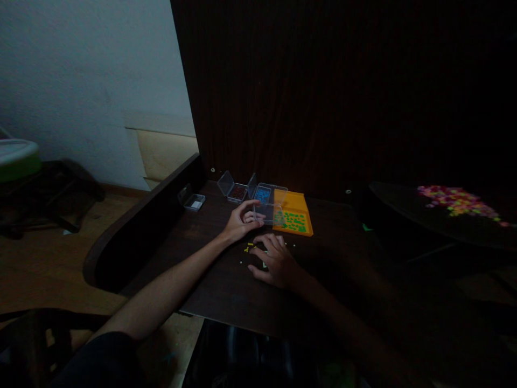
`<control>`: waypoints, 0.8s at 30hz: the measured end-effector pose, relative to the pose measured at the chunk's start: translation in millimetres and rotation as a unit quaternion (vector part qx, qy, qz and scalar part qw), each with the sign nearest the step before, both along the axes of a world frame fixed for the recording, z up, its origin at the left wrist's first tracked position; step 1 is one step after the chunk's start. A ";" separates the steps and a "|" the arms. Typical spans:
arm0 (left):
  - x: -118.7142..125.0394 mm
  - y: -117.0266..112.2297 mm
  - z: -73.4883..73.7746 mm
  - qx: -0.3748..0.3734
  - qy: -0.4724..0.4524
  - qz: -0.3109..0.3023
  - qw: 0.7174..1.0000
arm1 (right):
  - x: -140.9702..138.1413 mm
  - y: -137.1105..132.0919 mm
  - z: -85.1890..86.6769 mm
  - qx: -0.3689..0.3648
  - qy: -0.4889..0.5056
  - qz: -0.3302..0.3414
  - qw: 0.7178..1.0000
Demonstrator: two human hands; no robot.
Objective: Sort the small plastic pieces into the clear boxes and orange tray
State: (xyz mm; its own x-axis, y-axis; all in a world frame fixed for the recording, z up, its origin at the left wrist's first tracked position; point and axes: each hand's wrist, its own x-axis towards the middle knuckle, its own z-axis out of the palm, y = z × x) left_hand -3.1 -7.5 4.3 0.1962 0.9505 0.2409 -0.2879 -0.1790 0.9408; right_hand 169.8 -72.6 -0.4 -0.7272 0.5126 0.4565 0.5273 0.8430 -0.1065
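My left hand (241,220) rests on the dark table (210,285) with its fingers curled round the near edge of a clear plastic box (270,211). My right hand (275,260) lies palm down, fingers spread, over small yellow and green beads (247,248) scattered on the table. An orange tray (297,213) holding green beads sits just right of the clear box. Behind them stand two open clear cases, one with dark red beads (237,191) and one with blue beads (263,193).
A small clear box with a white piece (194,202) sits at the table's left rear. A raised dark rail (137,226) borders the table's left side. A dark round surface with pink and yellow pieces (458,200) stands at the right. A dark panel rises behind.
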 end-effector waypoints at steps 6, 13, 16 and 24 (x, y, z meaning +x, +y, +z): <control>0.1 0.5 0.1 -0.001 -0.002 0.001 1.000 | 0.2 -0.1 1.4 -0.003 -0.004 -0.017 1.000; -0.2 0.2 1.3 -0.003 -0.001 0.003 1.000 | 1.0 2.3 1.2 -0.005 0.008 -0.024 1.000; 0.1 -0.1 1.2 -0.001 -0.001 0.004 1.000 | 1.1 2.6 -0.3 0.001 0.005 -0.018 1.000; 1.0 -0.4 1.6 -0.004 0.001 0.003 1.000 | -0.1 2.4 -1.0 0.055 -0.023 -0.013 0.998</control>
State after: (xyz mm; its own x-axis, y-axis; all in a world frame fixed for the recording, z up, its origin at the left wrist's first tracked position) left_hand -2.1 -7.9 5.9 0.1912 0.9534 0.2335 -0.2850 -0.1737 0.9426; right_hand 169.6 -70.2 -1.3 -0.7350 0.4803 0.4787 0.5520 0.8338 0.0109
